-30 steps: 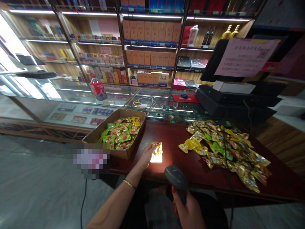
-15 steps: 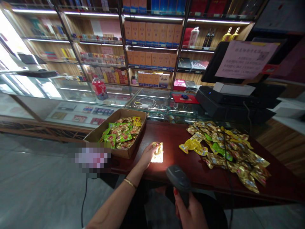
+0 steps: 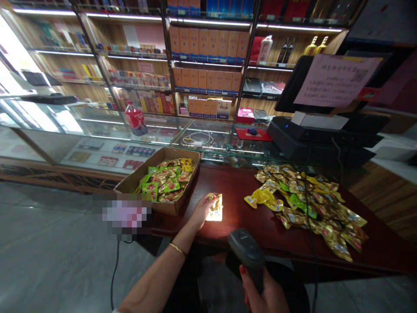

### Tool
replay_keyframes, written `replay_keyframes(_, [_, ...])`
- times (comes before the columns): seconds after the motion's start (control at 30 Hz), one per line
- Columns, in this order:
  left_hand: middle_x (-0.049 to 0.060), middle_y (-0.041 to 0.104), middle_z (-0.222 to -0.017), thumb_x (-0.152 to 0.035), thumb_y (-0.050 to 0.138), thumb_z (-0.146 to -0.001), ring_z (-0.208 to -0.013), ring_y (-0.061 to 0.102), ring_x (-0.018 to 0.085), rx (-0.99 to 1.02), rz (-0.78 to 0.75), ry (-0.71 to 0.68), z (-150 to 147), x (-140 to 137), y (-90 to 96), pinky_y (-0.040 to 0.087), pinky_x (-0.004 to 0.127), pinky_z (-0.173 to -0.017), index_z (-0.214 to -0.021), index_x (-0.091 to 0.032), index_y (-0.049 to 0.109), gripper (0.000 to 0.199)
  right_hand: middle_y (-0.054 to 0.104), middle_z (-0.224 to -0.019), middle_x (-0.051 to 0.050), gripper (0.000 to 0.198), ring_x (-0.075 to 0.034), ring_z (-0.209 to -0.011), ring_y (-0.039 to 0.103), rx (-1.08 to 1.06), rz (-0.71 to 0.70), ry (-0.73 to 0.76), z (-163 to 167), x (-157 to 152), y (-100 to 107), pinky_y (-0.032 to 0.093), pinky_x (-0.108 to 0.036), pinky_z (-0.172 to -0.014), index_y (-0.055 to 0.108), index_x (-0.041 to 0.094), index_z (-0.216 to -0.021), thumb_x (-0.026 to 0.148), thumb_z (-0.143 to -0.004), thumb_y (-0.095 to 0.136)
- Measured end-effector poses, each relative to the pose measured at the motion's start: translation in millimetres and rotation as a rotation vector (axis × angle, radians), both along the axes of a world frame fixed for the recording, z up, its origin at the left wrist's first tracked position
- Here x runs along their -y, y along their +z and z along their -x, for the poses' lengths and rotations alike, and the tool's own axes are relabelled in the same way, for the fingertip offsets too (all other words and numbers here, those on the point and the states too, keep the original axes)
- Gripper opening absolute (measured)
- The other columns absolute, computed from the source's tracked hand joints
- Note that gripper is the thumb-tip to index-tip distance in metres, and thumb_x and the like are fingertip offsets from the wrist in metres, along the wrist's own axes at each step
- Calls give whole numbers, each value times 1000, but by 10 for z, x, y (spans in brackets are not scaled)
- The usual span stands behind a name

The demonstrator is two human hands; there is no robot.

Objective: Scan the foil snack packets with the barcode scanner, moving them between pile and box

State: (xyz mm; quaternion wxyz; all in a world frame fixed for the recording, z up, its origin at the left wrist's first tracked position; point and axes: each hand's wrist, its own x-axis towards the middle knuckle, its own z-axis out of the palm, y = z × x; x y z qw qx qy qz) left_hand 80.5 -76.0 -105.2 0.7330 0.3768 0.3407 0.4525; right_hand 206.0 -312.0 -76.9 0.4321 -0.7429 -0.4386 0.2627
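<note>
Gold packet (image 3: 217, 212), one in number, lay brightly lit at the dark red table (image 3: 228, 182), pinched in the left hand; whether it touched the wood could not be told. With that packet as the clock's centre, the things ran as follows, left to right.

At ten o'clock, farther off, one red-labelled bottle (image 3: 136, 119) stood upright on the glass counter (image 3: 159, 135). Nearer, also at ten, one open cardboard box (image 3: 171, 208) held a heap of gold, green and yellow packets (image 3: 169, 186), too overlapped to count.

The left hand (image 3: 200, 213) was at nine o'clock, its forearm reaching in from seven, with one gold bracelet (image 3: 177, 249) at the wrist. Its fingers were drawn close together on the packet's near-left edge.

Between four and five o'clock, apart from the packet, one dark scanner (image 3: 246, 248) was held with its head tilted toward ten. The right hand (image 3: 265, 289), at five, had its fingers wrapped round the handle, thumb along the side.

Towards one o'clock, well beyond, lay one computer mouse (image 3: 252, 130) on one red mat (image 3: 262, 135). At three o'clock spread a loose pile of packets (image 3: 325, 226), mostly gold, with some yellow and at least two green; the full number was hidden by overlap.
</note>
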Motion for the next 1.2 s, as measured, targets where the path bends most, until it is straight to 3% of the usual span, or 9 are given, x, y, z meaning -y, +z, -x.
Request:
replay_keyframes(0.23, [5,74,-85,-50,84,-66,-71,73,25,-64,-8,2,2,-26,-21,54,31,-62,-109,-18,67,56,62,-43,0,58,-22,-43,65,-42,-6,79,17,-177,-28,47,-27,-45,70,24,-76,75,-90,46])
replay_keyframes(0.5, [4,73,-83,-50,83,-68,-72,73,24,-72,-17,-8,19,-31,-47,54,32,-65,-109,-18,68,54,62,-48,1,52,-21,-45,62,-86,15,114,43,-318,-106,47,-29,-51,67,23,-84,70,-92,47])
replay_keyframes(0.73, [3,72,-84,-49,81,-71,-72,70,21,-59,-48,-16,30,-12,-23,52,29,-67,-107,-18,69,49,66,-50,-2,51,-23,-49,68,-95,-40,109,41,-424,-126,49,-27,-47,69,23,-79,71,-89,53])
replay_keyframes(0.9, [3,71,-85,-42,77,-75,-70,64,15,-100,-163,15,34,-22,-27,45,22,-62,-102,-17,72,38,69,-54,-3,50,-24,-53,70,-82,-78,122,88,-561,-171,50,-28,-50,70,22,-84,67,-93,51])
replay_keyframes(1.1, [5,72,-87,-44,76,-77,-75,67,18,-42,-110,-47,23,-14,-52,50,28,-71,-109,-18,70,42,69,-53,-2,49,-25,-52,70,-57,-96,113,136,-684,-206,51,-28,-50,70,22,-86,67,-92,51])
replay_keyframes(1.2, [5,71,-87,-45,77,-76,-72,64,16,-73,-136,-16,23,-13,-38,47,25,-68,-105,-17,72,41,69,-52,-2,50,-24,-51,70,-43,-99,103,135,-701,-208,51,-28,-50,71,22,-82,67,-92,51])
